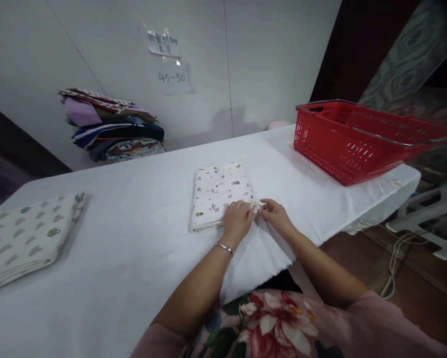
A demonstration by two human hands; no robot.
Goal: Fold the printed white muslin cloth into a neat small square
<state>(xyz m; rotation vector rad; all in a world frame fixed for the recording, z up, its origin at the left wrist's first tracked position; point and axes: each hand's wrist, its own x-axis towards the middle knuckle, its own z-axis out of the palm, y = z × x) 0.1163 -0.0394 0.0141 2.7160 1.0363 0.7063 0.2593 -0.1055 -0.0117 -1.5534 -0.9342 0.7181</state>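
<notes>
A folded white cloth with small prints (218, 191) lies on the white table (134, 258) in front of me. My left hand (237, 219), a bracelet on its wrist, rests on the cloth's near right corner with the fingers curled and pressing down. My right hand (274, 213) is just beside it, fingers pinched on the same corner's edge. The two hands almost touch.
A red plastic basket (354, 141) stands at the table's right end. A folded patterned cloth (22, 238) lies at the left. A stack of folded coloured fabrics (113, 124) sits against the wall, under paper notes. A white stool and cables are on the floor at right.
</notes>
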